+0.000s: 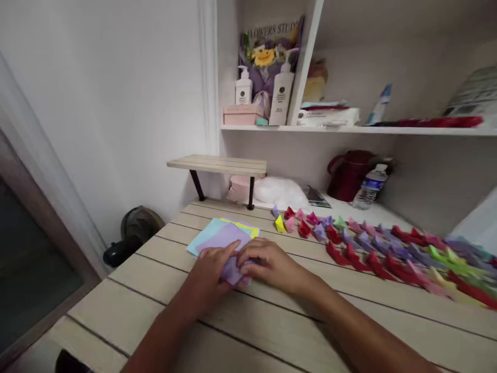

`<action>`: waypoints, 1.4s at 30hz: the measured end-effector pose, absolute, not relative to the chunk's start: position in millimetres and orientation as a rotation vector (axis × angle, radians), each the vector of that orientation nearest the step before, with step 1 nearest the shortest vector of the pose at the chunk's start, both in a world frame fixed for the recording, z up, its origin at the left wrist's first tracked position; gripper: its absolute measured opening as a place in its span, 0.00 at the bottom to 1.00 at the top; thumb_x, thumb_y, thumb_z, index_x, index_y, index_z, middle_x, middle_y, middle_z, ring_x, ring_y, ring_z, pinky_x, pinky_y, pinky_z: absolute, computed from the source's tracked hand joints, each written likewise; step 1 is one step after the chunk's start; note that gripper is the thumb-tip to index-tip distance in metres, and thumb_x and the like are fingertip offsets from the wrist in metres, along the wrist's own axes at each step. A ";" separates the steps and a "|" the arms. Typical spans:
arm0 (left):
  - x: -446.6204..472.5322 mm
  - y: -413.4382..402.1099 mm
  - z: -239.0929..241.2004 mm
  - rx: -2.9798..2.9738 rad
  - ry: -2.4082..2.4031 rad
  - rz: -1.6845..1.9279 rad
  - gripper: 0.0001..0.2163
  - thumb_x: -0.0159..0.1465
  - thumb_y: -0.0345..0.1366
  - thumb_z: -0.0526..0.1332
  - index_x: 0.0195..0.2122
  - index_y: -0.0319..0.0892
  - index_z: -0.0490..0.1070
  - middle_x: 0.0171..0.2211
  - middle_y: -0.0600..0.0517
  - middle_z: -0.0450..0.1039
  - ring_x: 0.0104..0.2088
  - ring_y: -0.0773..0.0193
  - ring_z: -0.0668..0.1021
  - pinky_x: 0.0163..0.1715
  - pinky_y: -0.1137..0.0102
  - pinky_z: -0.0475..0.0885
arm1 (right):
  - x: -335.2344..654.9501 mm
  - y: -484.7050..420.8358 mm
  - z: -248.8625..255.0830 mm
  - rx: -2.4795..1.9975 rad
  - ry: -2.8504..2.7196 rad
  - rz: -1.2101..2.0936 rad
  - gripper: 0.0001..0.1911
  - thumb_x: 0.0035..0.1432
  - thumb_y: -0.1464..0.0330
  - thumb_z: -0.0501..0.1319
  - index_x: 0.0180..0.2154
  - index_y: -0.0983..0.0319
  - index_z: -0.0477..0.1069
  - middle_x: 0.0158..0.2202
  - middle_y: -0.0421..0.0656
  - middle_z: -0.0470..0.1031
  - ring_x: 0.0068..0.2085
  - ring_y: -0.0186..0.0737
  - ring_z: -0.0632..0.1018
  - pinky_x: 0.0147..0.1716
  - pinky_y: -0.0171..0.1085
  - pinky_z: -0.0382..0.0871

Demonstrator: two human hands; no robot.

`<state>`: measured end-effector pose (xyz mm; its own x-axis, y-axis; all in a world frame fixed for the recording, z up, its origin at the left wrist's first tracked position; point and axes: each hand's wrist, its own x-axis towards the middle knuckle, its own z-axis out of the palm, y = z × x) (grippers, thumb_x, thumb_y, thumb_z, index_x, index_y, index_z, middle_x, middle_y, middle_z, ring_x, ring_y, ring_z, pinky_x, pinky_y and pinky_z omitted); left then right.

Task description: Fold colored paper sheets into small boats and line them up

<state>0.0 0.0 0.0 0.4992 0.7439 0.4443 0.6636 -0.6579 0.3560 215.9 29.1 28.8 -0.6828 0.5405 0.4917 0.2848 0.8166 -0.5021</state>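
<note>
Evidently, just below the frame's centre, our left hand point(213, 266) and right hand point(267, 260) lay curled over lilac paper point(232, 272), whether pinching it we could not tell, and we judged it light, thin, easily creased, best held by its edges.

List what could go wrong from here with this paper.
The purple paper under the left hand and right hand overlaps a light-blue sheet and a yellow sheet; these might slip, skewing a crease.
The right arm, swinging outward, could knock the folded paper pieces.
</note>
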 end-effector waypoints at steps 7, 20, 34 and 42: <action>2.5 -3.4 5.3 2.583 1.253 0.844 0.35 0.59 0.34 0.65 0.66 0.48 0.54 0.56 0.45 0.73 0.54 0.51 0.75 0.54 0.51 0.66 | 217.4 26.9 26.2 -0.588 -2.336 0.547 0.15 0.53 0.63 0.72 0.43 0.57 0.77 0.42 0.41 0.81 0.47 0.42 0.78 0.51 0.40 0.65; 5.2 -3.8 7.7 2.585 1.222 0.865 0.35 0.60 0.39 0.66 0.67 0.47 0.53 0.55 0.45 0.74 0.52 0.52 0.76 0.53 0.53 0.67 | 215.6 21.3 34.2 -0.538 -2.326 0.623 0.09 0.61 0.62 0.66 0.41 0.58 0.79 0.39 0.43 0.81 0.43 0.40 0.80 0.48 0.37 0.69; 3.1 -4.4 6.6 2.549 1.238 0.839 0.36 0.59 0.36 0.66 0.67 0.49 0.52 0.54 0.46 0.74 0.52 0.52 0.75 0.54 0.52 0.66 | 212.6 18.6 33.1 -0.526 -2.332 0.621 0.08 0.60 0.64 0.67 0.41 0.59 0.79 0.39 0.43 0.80 0.43 0.39 0.79 0.46 0.36 0.69; 1.2 -2.4 4.2 2.512 1.277 0.821 0.40 0.53 0.22 0.59 0.68 0.48 0.50 0.53 0.46 0.73 0.51 0.54 0.74 0.53 0.53 0.65 | 210.2 15.9 32.7 -0.521 -2.310 0.701 0.09 0.59 0.63 0.68 0.41 0.58 0.79 0.40 0.43 0.79 0.43 0.39 0.78 0.45 0.36 0.69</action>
